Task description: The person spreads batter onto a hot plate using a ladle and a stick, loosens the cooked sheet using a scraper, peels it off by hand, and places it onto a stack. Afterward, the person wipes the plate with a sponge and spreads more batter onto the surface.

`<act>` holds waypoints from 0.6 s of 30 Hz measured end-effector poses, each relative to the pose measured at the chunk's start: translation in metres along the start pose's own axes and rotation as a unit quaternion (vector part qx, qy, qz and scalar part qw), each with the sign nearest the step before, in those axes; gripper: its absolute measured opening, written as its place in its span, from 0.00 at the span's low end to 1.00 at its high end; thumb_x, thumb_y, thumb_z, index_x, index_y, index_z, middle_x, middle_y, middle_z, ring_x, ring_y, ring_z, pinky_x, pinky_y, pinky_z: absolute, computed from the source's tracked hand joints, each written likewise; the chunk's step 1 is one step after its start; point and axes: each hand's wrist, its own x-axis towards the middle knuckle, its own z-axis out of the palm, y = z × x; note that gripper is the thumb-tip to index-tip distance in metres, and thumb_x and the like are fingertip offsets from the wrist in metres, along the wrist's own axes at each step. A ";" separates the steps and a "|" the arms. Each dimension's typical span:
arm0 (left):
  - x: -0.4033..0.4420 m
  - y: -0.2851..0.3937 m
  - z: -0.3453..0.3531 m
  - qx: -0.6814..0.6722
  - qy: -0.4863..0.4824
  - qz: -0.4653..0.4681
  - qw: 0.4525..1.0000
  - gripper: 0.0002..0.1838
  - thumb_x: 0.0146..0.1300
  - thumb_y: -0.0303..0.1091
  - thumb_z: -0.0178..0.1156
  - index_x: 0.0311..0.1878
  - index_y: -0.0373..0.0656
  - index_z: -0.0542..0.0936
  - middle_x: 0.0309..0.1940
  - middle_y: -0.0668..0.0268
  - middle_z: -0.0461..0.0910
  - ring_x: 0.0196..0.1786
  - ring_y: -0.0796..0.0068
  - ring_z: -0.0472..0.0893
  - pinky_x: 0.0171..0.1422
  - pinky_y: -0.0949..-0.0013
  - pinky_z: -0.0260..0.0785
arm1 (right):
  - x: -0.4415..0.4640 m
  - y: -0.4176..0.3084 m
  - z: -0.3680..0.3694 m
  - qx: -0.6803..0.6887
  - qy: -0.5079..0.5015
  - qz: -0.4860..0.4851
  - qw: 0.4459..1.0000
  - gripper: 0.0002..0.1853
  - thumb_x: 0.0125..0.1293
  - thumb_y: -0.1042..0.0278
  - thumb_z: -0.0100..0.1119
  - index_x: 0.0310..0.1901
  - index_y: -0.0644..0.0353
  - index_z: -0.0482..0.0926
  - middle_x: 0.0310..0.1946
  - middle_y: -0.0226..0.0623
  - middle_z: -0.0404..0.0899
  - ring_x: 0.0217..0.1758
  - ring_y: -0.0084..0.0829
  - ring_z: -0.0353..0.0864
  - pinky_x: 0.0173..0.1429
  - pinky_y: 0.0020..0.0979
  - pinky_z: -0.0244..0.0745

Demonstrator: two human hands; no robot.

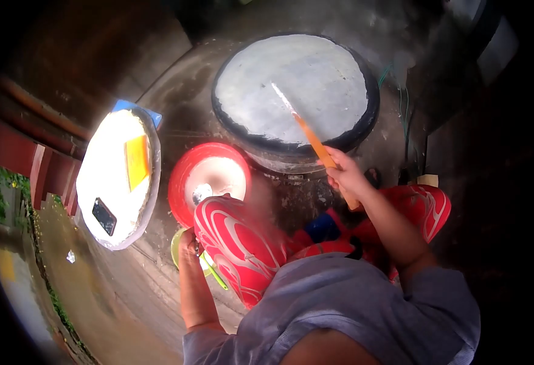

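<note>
In my right hand (345, 176) is a long, flat wooden spatula (314, 139), gripped near its lower end. Its far tip is coated white and lies over the round griddle (373, 100). A thin, pale sheet of batter (291, 79) covers nearly the whole griddle up to its dark rim. My left hand (189, 242) hangs low beside my left knee, above a green bowl (176, 246); shadow and the knee hide its fingers. Close to that knee stands a red basin (179, 182) holding creamy white liquid, with a shiny round piece (202, 193) in it.
To the left, a bright round table (106, 167) carries a phone (104, 216) and a yellow-orange packet (137, 163). A blue item (157, 115) shows behind it. A green handle (215, 274) lies by my left leg. Thin green cables (405, 109) run right of the griddle.
</note>
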 end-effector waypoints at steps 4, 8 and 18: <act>-0.006 -0.018 0.014 0.059 0.064 0.071 0.994 0.14 0.64 0.32 0.49 0.47 0.32 0.73 0.35 0.58 0.79 0.32 0.68 0.80 0.32 0.69 0.74 | 0.029 -0.017 0.013 -0.024 0.029 0.042 0.998 0.30 0.62 0.85 0.42 0.67 0.58 0.54 0.50 0.38 0.73 0.19 0.18 0.67 0.20 0.21 0.64; -0.002 -0.023 0.011 0.057 0.063 0.079 0.993 0.14 0.64 0.33 0.49 0.47 0.31 0.73 0.35 0.58 0.79 0.33 0.68 0.80 0.33 0.69 0.74 | 0.059 -0.020 0.023 -0.059 0.049 0.070 0.995 0.26 0.67 0.76 0.39 0.67 0.58 0.54 0.45 0.39 0.75 0.19 0.19 0.66 0.21 0.20 0.64; 0.026 -0.024 0.027 0.059 0.029 0.071 0.995 0.15 0.64 0.33 0.49 0.48 0.31 0.73 0.36 0.58 0.79 0.34 0.68 0.80 0.36 0.68 0.74 | 0.093 -0.014 0.043 -0.412 0.138 0.019 0.900 0.19 0.67 0.66 0.44 0.60 0.50 0.69 0.37 0.44 0.80 0.38 0.34 0.80 0.41 0.36 0.73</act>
